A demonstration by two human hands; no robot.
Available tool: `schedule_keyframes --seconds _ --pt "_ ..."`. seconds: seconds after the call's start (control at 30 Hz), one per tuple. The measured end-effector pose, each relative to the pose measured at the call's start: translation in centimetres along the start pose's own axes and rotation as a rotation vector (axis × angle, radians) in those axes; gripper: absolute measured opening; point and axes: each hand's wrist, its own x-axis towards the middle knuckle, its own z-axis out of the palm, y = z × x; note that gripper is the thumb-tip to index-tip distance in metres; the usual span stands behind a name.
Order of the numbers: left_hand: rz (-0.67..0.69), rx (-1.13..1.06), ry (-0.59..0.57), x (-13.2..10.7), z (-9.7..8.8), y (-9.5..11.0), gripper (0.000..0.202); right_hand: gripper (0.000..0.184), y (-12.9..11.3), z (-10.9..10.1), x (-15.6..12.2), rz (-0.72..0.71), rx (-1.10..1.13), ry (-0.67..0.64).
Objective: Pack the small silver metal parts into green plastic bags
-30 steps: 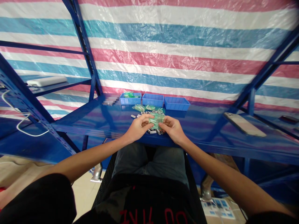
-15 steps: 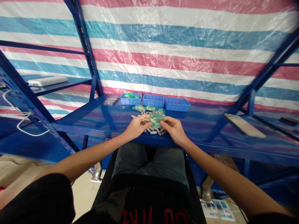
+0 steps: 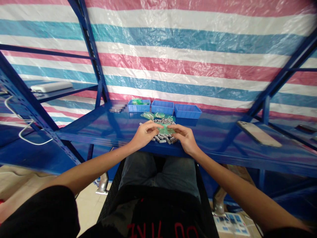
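My left hand [image 3: 143,134] and my right hand [image 3: 184,137] meet over the front of a blue metal shelf [image 3: 104,127]. Both pinch a small clear green plastic bag [image 3: 165,129], one hand at each end. Under and between the hands lies a heap of small silver metal pieces [image 3: 163,138]. More green bags [image 3: 158,115] lie just behind the heap.
Three blue bins [image 3: 162,106] stand in a row at the back; the left one holds green bags. A phone [image 3: 259,133] lies on the shelf to the right. A white box [image 3: 51,86] sits on the left shelf, with a white cable [image 3: 22,129] hanging below. A striped tarp hangs behind.
The green bag between my hands now lies lower and flatter, so more of the silver pieces behind it show. Both hands have stayed almost where they were.
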Motion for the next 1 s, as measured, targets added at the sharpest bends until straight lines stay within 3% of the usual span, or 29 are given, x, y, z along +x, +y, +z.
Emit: schedule_keyframes --seconds 0.1,0.27,0.4,0.5,0.7,0.87,1.0 --pt "0.009 -0.044 -0.011 -0.1 -0.1 0.1 0.021 0.021 -0.1 -0.3 0.0 -0.066 -0.033 -0.021" --pt "-0.076 -0.101 -0.009 -0.2 0.2 0.6 0.015 0.013 -0.2 0.4 0.1 -0.018 -0.097 0.013" --pt "-0.156 -0.157 0.024 -0.4 0.7 0.4 0.022 0.036 -0.1 0.9 0.1 -0.003 -0.004 0.044" --pt "-0.114 -0.172 0.076 -0.6 0.9 0.1 0.034 0.045 -0.1 0.9 0.2 0.033 0.024 0.040" --pt "-0.054 -0.124 0.119 -0.8 1.0 -0.3 0.040 0.037 0.0 0.9 0.4 0.100 0.029 0.037" --pt "-0.105 -0.176 0.050 -0.6 1.0 -0.4 0.044 0.036 -0.1 0.9 0.3 0.092 0.033 0.052" --pt "-0.108 -0.075 -0.029 -0.5 0.9 -0.2 0.040 0.032 -0.3 1.0 0.0 0.033 -0.038 0.002"
